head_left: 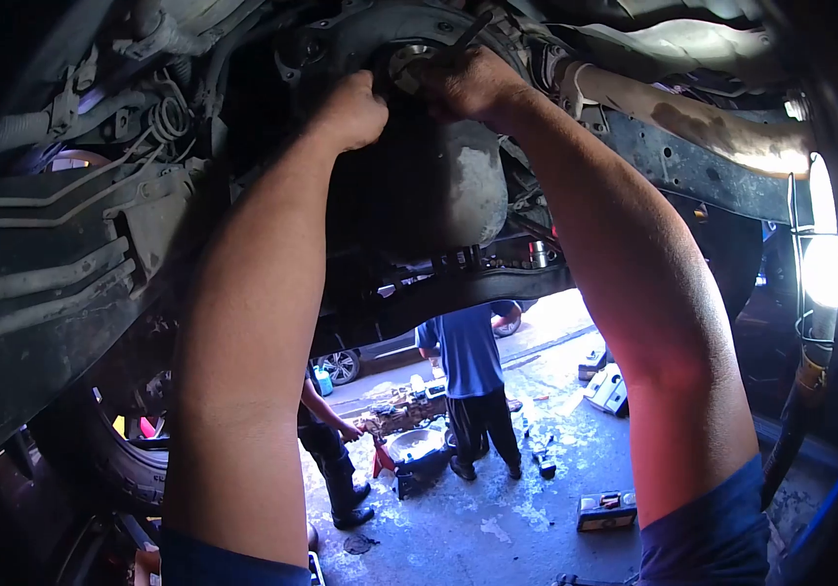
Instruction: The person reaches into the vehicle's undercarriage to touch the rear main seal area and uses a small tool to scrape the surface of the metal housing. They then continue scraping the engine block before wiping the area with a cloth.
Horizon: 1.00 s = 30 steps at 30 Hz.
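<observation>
Both my arms reach up to the underside of a raised vehicle. My left hand point(355, 112) is closed in a fist at the dark bell-shaped housing point(350, 49); whatever lies in its fingers is hidden. To its right, my right hand point(477, 83) is closed, with its fingertips by a round shiny metal part point(413, 66) in the housing's middle. A dark bar-like piece point(475, 29) sticks up just above the right hand. Shadow hides whether the fingers hold it. Below the hands hangs a rounded metal casing point(477, 186).
A lit work lamp point(822, 234) hangs at the right, near a long pipe point(682, 107). Metal lines point(58, 200) run along the left. On the floor beyond, two people stand near a red jack stand point(382, 454) and scattered parts. A box-like item point(606, 511) lies nearer.
</observation>
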{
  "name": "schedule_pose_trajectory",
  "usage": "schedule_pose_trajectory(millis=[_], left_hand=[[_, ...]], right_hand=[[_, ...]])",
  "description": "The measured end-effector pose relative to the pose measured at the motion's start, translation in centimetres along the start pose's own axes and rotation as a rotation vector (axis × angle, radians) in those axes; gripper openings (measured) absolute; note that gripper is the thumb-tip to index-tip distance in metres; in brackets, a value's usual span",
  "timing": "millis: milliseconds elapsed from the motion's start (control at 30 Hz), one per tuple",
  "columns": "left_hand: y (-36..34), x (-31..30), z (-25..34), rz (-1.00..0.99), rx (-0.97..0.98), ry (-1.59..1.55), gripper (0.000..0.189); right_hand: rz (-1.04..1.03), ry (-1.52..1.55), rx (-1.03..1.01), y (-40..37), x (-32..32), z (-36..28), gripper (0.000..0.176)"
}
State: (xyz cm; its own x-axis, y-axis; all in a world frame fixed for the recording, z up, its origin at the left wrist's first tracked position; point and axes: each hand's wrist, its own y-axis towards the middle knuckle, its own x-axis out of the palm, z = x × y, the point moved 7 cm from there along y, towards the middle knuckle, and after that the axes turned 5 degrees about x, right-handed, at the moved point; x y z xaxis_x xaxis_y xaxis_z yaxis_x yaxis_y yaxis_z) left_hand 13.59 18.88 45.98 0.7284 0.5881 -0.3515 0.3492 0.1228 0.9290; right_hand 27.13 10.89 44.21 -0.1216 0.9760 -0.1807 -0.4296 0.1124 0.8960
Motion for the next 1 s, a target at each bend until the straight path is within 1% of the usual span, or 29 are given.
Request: schedule_pose_trajectory(millis=[67,167,267,367,467,567,667,767,867,1000], left_hand=[[0.6,0.1,-0.7,0.016,0.038,0.043,0.038],[0.6,0.0,-0.8,0.011,0.049,0.031,0.036],[-0.5,-0.6,0.2,0.008,0.024,-0.039,0.035],[-0.8,-0.8,0.3,-0.031,-0.036,-0.047,0.036],[-1.0,-1.3,0.6,-0.029,-0.061,0.02,0.037],[-1.0,-1.3,0.7,-0.11,-0.074,0.012,0.039],[-0.6,-0.9,0.3,-0.07,-0.071,-0.003,0.037],[0.8,-0.3,-0.7,-0.078,0.03,0.154,0.033],[1.6,0.2,-1.5,-0.057,0.1,0.175,0.031],[-0.3,-1.0,0.3,-0.092,0.042,0.147,0.032]], right_hand=[[-0.108,0.238,0.221,0.7,1.0,0.5,0.025],[-0.032,0.792,0.631,0.2,1.9,1.4,0.031],[-0.118,0.702,0.673,-0.2,1.2,0.0,0.033],[-0.1,0.763,0.645,0.7,1.9,0.0,0.031],[-0.181,0.707,0.596,1.7,2.3,0.1,0.029],[-0.239,0.541,0.568,2.7,2.4,0.1,0.029],[-0.161,0.676,0.58,2.3,2.5,-0.5,0.031],[-0.21,0.598,0.515,3.1,2.7,-1.1,0.026],[-0.264,0.54,0.487,3.4,2.7,-1.5,0.026],[-0.243,0.469,0.474,3.7,2.9,-1.3,0.032]])
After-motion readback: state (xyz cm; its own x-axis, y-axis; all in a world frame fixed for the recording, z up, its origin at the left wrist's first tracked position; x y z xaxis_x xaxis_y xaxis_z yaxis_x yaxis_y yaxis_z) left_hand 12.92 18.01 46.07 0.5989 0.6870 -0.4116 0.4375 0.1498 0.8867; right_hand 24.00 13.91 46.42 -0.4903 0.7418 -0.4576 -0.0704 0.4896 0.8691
